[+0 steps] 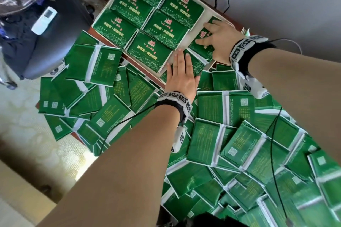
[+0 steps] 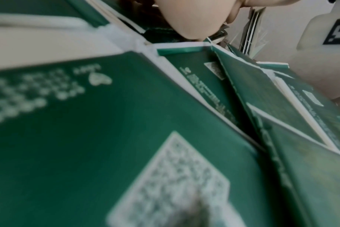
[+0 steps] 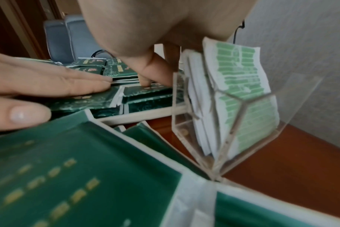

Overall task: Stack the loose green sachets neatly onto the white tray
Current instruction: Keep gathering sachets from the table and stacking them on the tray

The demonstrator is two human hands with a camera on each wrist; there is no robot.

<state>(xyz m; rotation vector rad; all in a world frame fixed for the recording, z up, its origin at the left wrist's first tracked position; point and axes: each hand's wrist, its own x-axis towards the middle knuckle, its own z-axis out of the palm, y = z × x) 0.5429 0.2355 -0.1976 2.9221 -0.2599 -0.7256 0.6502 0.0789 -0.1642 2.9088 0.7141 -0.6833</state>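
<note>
6 glossy green sachets (image 1: 159,29) face-up, edges aligned, tray (image 1: 206,17).

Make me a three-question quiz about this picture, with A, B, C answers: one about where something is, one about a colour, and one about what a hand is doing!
1. Where is the white tray?
A. far end of the table
B. on the floor
C. on the chair

2. What colour are the sachets?
A. red
B. green
C. blue

3. How is the left hand?
A. a fist
B. holding a cup
C. flat, fingers straight

Answers: 1 A, it sits beyond the loose pile. 2 B, every pack is green. 3 C, its straight fingers press on sachets at the tray's edge.
</note>
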